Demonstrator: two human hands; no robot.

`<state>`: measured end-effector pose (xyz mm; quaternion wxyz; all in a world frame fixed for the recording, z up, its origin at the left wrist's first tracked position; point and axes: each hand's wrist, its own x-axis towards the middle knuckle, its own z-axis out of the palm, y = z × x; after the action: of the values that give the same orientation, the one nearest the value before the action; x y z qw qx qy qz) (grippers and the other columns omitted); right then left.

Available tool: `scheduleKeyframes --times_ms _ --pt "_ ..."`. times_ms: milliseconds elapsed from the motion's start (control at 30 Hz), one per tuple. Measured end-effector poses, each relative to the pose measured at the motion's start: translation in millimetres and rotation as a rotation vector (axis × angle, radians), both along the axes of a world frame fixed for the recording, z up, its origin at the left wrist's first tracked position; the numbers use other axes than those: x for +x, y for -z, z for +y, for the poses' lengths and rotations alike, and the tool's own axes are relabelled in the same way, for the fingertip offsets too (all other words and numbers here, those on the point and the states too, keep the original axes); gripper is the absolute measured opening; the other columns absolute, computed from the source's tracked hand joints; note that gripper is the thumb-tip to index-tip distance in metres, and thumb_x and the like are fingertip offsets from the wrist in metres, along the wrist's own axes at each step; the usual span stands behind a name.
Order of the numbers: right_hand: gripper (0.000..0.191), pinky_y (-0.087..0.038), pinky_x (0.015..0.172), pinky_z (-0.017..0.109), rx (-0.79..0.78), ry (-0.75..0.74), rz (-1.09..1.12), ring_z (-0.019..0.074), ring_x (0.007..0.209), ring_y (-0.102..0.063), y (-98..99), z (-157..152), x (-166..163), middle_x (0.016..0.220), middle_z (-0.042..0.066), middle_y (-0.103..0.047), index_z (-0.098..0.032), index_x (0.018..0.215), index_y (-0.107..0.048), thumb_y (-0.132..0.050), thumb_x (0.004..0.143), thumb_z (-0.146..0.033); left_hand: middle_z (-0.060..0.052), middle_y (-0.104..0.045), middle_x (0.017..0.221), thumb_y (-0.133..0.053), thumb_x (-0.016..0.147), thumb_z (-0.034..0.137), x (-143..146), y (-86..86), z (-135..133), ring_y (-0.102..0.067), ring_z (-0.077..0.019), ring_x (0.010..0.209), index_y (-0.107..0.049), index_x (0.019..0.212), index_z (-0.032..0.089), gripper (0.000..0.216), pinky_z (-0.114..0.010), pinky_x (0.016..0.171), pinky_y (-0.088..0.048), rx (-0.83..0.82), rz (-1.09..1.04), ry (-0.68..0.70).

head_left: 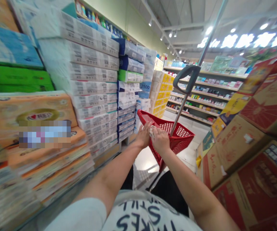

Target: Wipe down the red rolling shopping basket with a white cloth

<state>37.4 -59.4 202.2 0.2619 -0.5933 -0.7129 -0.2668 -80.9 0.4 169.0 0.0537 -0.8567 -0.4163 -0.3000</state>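
Note:
A red plastic shopping basket with perforated sides stands tilted in front of me, its long grey pull handle rising to the upper right. My left hand is closed at the basket's near left rim, fingers over the red edge. Close beside it, my right hand presses a crumpled white wipe against the same part of the rim. Most of the wipe is hidden under the fingers, and whether it is tissue or cloth I cannot tell.
Tall stacks of wrapped tissue packs line the left, with orange packs nearest. Cardboard cartons are piled along the right. Stocked shelves stand behind the basket. Pale floor shows between the stacks.

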Motion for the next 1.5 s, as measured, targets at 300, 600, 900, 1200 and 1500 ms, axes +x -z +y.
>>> scheduleKeyframes --times_ms 300,600,900,1200,1500 --pt "0.038 -0.038 0.091 0.034 0.028 -0.056 -0.002 0.0229 0.101 -0.056 0.1 -1.0 2.5 0.112 0.014 -0.064 -0.014 0.125 -0.056 -0.042 0.096 -0.033 -0.012 -0.023 0.156 -0.040 0.087 0.016 0.8 -0.2 -1.0 -0.012 -0.0246 0.146 -0.027 0.145 0.013 0.059 -0.048 0.117 -0.012 0.002 0.003 -0.002" --pt "0.033 -0.041 0.088 0.034 -0.022 -0.038 0.027 0.0214 0.097 -0.058 1.9 1.2 6.9 0.106 0.012 -0.066 -0.017 0.116 -0.061 -0.041 0.096 -0.032 -0.012 -0.023 0.156 -0.041 0.084 0.013 -0.1 0.2 -2.5 -0.011 -0.0234 0.146 -0.024 0.146 0.013 0.064 -0.048 0.117 -0.012 0.004 0.001 0.000" --pt "0.032 -0.043 0.078 0.030 -0.096 0.056 0.163 0.0196 0.086 -0.060 -0.8 3.7 7.1 0.095 0.009 -0.068 -0.017 0.108 -0.064 -0.040 0.096 -0.034 -0.013 -0.024 0.156 -0.042 0.083 0.012 0.5 0.4 -1.6 -0.012 -0.0231 0.146 -0.025 0.145 0.012 0.065 -0.048 0.117 -0.012 0.004 -0.008 0.003" --pt "0.035 -0.040 0.090 0.033 0.036 -0.063 0.033 0.0214 0.100 -0.057 10.8 2.0 12.9 0.112 0.012 -0.064 -0.016 0.122 -0.058 -0.041 0.096 -0.032 -0.011 -0.023 0.156 -0.043 0.083 0.013 0.9 -1.3 -2.6 -0.011 -0.0236 0.146 -0.025 0.145 0.014 0.065 -0.048 0.117 -0.013 -0.006 -0.007 0.005" --pt "0.034 -0.035 0.096 0.036 0.071 -0.121 -0.082 0.0225 0.107 -0.053 10.6 1.3 10.9 0.119 0.011 -0.062 -0.019 0.125 -0.056 -0.041 0.097 -0.030 -0.011 -0.022 0.156 -0.041 0.085 0.014 0.5 -2.4 -2.3 -0.011 -0.0238 0.146 -0.026 0.145 0.013 0.062 -0.047 0.118 -0.013 -0.012 0.006 -0.005"
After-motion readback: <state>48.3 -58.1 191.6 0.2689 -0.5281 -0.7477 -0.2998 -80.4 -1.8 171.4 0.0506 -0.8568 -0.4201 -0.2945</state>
